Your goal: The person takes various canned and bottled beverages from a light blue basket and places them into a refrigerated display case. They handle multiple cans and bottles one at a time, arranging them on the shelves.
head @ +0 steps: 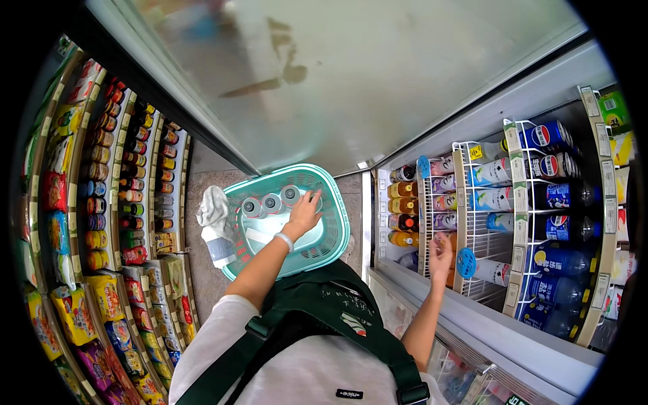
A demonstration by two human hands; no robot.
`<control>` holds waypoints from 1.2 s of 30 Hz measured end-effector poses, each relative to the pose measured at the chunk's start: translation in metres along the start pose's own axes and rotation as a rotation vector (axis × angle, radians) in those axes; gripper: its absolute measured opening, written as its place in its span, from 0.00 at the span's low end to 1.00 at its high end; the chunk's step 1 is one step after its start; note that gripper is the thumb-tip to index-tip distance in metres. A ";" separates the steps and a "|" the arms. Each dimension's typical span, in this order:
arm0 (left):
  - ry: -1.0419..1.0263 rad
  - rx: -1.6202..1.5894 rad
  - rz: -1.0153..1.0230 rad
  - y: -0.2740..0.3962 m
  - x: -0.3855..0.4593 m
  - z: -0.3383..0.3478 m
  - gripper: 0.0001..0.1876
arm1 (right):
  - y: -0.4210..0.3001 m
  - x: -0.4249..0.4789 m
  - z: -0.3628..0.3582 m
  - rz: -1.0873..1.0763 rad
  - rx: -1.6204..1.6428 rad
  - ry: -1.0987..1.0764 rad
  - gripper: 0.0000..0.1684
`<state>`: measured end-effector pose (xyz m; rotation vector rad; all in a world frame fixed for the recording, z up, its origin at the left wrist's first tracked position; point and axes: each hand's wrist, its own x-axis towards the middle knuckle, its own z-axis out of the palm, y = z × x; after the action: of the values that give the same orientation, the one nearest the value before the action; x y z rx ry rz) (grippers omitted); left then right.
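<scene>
A teal plastic shopping basket (331, 253) stands before me with several capped bottles (272, 204) upright along its far side. My left hand (305, 212) reaches into the basket over the rightmost bottle, whose side shows past my fingers; whether the fingers grip it cannot be told. A grey-white cloth (212, 206) hangs over the basket's left rim, above a white and blue packet or wrap (220, 249). On the right, my right hand (441, 253) is at a white wire shelf of the drinks cooler, fingers curled by an orange-coloured bottle; its grip is partly hidden.
The cooler's glass door (354, 76) stands open beyond the basket. Cooler shelves hold juice bottles (403, 206), cola bottles (562, 228) and cans (544, 135). Left are shelves of jars (98, 172) and snack packets (73, 314). The cooler's sill (496, 334) runs beside my right arm.
</scene>
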<state>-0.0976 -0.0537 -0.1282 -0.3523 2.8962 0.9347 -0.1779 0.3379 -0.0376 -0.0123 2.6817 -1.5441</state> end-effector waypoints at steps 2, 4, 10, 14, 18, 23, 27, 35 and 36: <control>-0.075 0.073 -0.019 0.004 0.014 0.006 0.28 | -0.021 -0.017 0.011 0.038 -0.057 -0.110 0.20; -0.103 0.162 -0.046 0.002 0.019 0.013 0.23 | -0.042 -0.030 0.014 0.059 -0.089 -0.219 0.20; -0.004 0.003 -0.003 -0.023 -0.006 0.022 0.12 | -0.051 -0.054 0.037 0.093 -0.124 -0.329 0.21; -0.021 -0.143 -0.013 -0.004 -0.016 -0.014 0.12 | -0.062 -0.055 0.068 -0.020 -0.096 -0.501 0.26; -0.205 -0.195 0.192 0.053 -0.019 -0.096 0.13 | -0.098 -0.045 0.108 -0.109 0.094 -0.724 0.46; -0.397 -0.456 0.223 0.125 -0.011 -0.208 0.13 | -0.137 -0.031 0.149 -0.229 0.220 -1.006 0.53; -0.347 -0.783 0.009 0.138 0.012 -0.228 0.13 | -0.146 -0.019 0.144 0.077 0.474 -1.088 0.42; -0.287 -0.679 -0.037 0.121 0.031 -0.154 0.38 | -0.130 -0.038 0.129 0.408 0.674 -0.946 0.33; -0.358 -0.720 -0.031 0.126 0.027 -0.155 0.43 | -0.127 -0.040 0.128 0.364 0.655 -0.930 0.32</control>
<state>-0.1550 -0.0505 0.0650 -0.2290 2.1482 1.7983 -0.1346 0.1646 0.0099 -0.1605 1.3462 -1.6403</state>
